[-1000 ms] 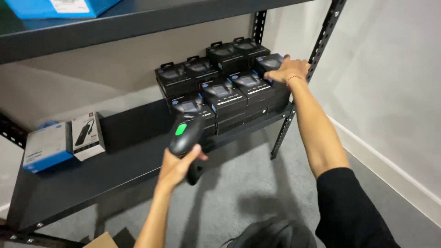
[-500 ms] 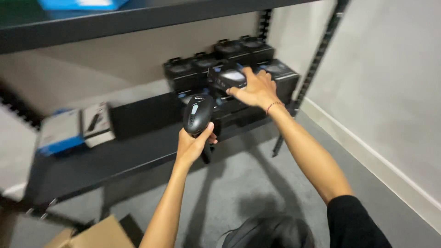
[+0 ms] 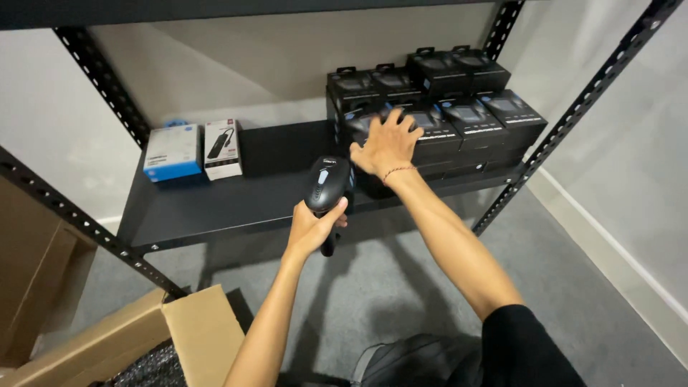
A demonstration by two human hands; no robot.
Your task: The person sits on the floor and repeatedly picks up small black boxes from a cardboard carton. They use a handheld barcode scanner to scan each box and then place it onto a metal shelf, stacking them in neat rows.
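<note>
Far left, 9 o'clock: brown cardboard box (image 3: 32, 272) on the floor, a second open carton (image 3: 136, 340) at 7 o'clock. Dark metal shelf (image 3: 215, 204) runs across the middle. On it at 10 o'clock, a blue-and-white box (image 3: 170, 152) with a white box (image 3: 222, 148) touching its right side, both lying flat.

Centre: left hand (image 3: 313, 228) wrapped tight round the grip of a black handheld scanner (image 3: 329, 186). Scanner long axis roughly vertical in frame, handle down toward 6 o'clock, head up at 12 o'clock, aimed at the stacked boxes; blue mark on its top face. It sits in front of the shelf edge, just below-left of the right hand.

Right hand (image 3: 387, 145) fingers spread wide, palm down, resting on the front-left black box (image 3: 373, 125), grasping nothing. Stack of black boxes (image 3: 459, 107) fills the shelf's right end at 1 o'clock, two tiers deep. Grey floor (image 3: 401, 287) below.
</note>
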